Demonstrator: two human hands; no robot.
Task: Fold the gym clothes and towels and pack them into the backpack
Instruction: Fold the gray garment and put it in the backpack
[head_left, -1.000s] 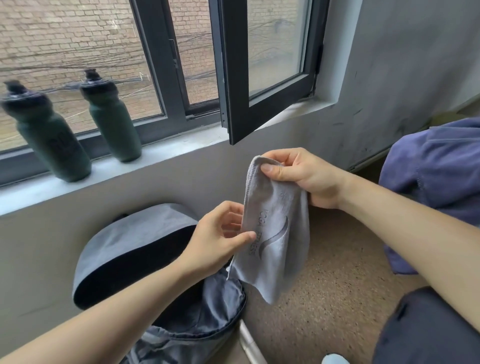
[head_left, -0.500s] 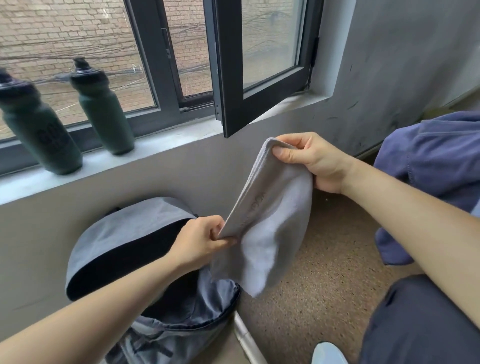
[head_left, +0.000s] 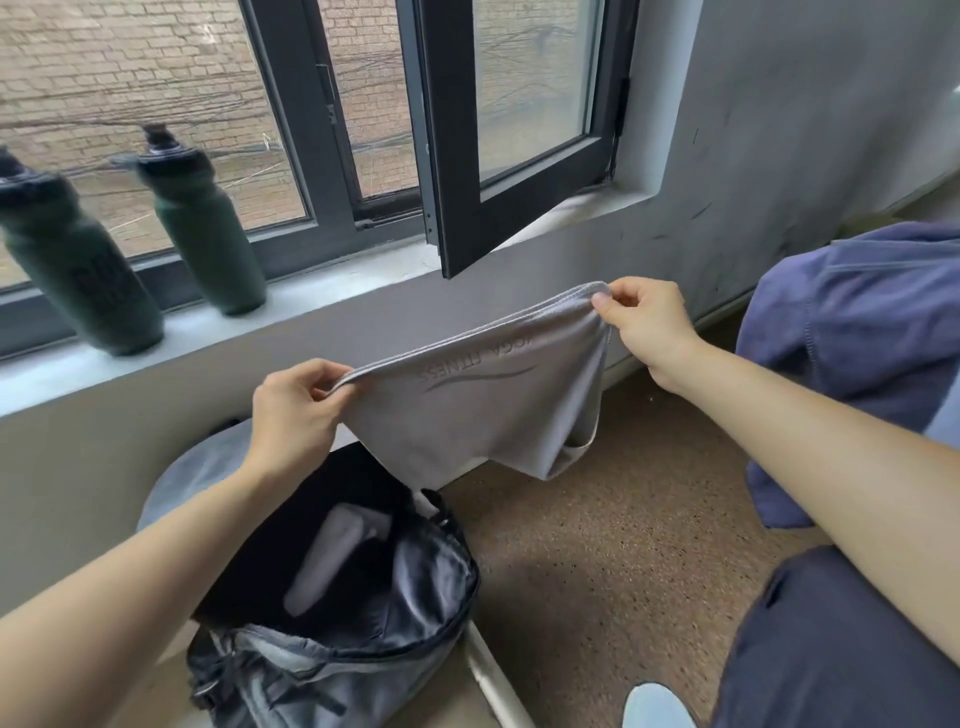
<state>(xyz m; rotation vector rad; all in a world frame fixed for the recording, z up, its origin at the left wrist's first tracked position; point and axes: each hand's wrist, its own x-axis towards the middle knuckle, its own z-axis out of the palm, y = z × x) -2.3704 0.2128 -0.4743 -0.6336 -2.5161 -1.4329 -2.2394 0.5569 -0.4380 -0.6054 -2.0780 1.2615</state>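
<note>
A small grey towel (head_left: 483, 410) with printed lettering hangs stretched between both hands, folded double, above the floor. My left hand (head_left: 296, 410) pinches its left top corner and my right hand (head_left: 644, 322) pinches its right top corner, higher up. Below and to the left stands the open grey backpack (head_left: 332, 670) against the wall, its dark inside showing a rolled grey item (head_left: 332, 561). A blue-purple garment (head_left: 852, 358) lies heaped at the right.
Two dark green bottles (head_left: 78, 270) (head_left: 208, 228) stand on the window sill (head_left: 322, 296). An open black window sash (head_left: 498, 156) juts out above the towel. Speckled brown floor (head_left: 597, 561) lies right of the backpack. A dark cloth (head_left: 831, 649) covers the lower right corner.
Both hands have pulled apart, spreading the towel from a hanging narrow fold into a wide horizontal stretch. My left hand rose to the towel's top edge; the view tilted down onto the backpack.
</note>
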